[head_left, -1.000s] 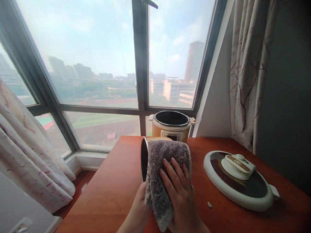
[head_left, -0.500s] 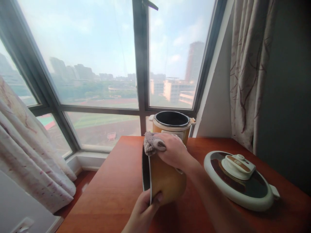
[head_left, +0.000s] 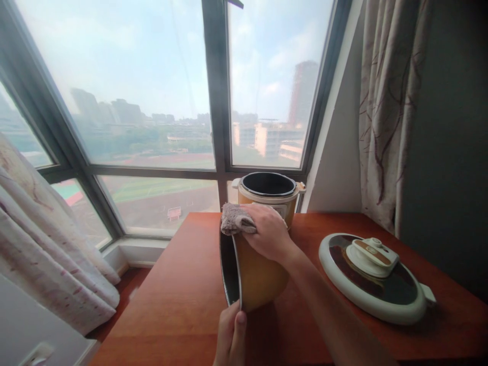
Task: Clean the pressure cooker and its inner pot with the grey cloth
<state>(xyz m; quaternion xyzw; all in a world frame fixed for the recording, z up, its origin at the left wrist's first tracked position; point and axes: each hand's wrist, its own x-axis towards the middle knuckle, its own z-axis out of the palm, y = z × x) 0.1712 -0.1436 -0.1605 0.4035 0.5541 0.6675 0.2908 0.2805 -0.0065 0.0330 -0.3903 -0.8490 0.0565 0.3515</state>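
A gold-coloured inner pot (head_left: 261,277) with a dark inside is tipped on its side above the table, its mouth facing left. My left hand (head_left: 231,333) pinches the pot's rim at the bottom, thumb outside. Pressed over the upper rim is a grey-brown cloth (head_left: 235,219), held under my right hand (head_left: 267,229). Behind them stands the cooker body (head_left: 292,206), cream and gold with a dark open top, partly hidden by my right hand and the pot.
On the right of the reddish wooden table (head_left: 163,300) lies a round cooker lid (head_left: 404,315) with a cream rim and knob. Large windows rise behind the table, with curtains (head_left: 381,127) at both sides.
The pot has turned a little, showing more of its dark mouth. My left hand has shifted slightly lower along the rim. My right hand and the cloth have moved slightly left.
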